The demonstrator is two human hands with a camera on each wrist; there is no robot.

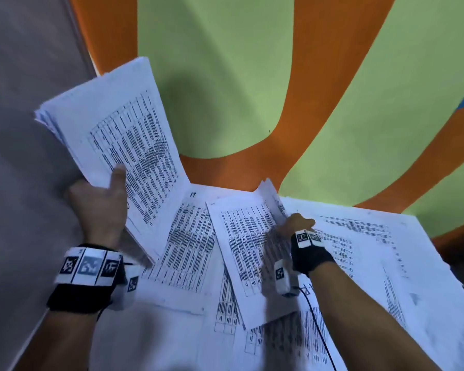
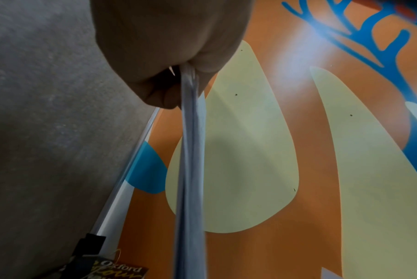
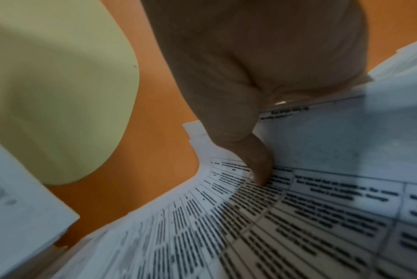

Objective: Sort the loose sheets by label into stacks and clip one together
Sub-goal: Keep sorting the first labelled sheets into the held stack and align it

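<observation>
Head view: left hand holds a thick bundle of sheets lifted off the table, thumb across the printed face, fingers behind it. The bundle tilts up and away to the far left, long axis running from the hand toward the far left. Right hand is down on the loose sheets spread over the near part of the table. It has the far right edge of one top sheet, which curls up at that edge. That sheet's long axis runs near-far, skewed a bit; it lies just left of the right hand and right of the bundle. No clip visible anywhere.

Left wrist view: bundle seen edge-on, pinched between thumb and curled fingers. Firm grip, several sheets thick. Grey wall on the left, a printed packet at the bottom edge.

Right wrist view: thumb presses down on the printed face of the top sheet, the other fingers curl under the raised edge. So a pinch on that one sheet; blurred, so I can't tell if a second sheet comes with it.

Judgement: still sorting. Top sheet is in the right hand, bundle is to its left and higher, so the next move looks like a leftward carry across to the bundle if labels match. Label not readable here. Risk: dragging the sheet beneath along.
</observation>
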